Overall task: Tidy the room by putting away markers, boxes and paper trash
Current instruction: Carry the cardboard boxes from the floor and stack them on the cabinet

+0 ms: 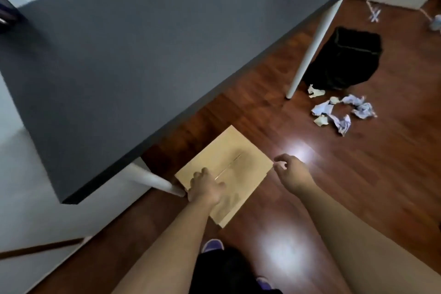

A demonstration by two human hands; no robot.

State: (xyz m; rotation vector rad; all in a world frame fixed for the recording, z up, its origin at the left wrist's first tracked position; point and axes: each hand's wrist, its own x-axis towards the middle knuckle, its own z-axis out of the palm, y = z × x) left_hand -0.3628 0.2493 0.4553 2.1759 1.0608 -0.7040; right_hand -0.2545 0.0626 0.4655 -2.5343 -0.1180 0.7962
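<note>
Purple shoes (212,245) are closest below me, two of them, on the wooden floor (358,174). Past them lies one cardboard box (241,162), flat and closed, with a seam along its top; it sits on the floor just beside the near white leg (155,180) of the dark table (143,55), partly under the table edge.

I count one black waste bin (346,57), standing behind the far table leg. Its inside is too dark for me to see if anything is in it. In front of the bin lie crumpled papers (343,112), perhaps five or six pieces, though the blur makes the count unsure. All of them are on the floor, outside the bin.

My left hand (205,188) rests on the near left part of the box top, palm down, fingers spread a little and pressing on the cardboard, not closed around anything. My right hand (290,172) hangs just beside the right corner of the box, empty, the fingers loosely curled and half open, touching nothing that I can see.
</note>
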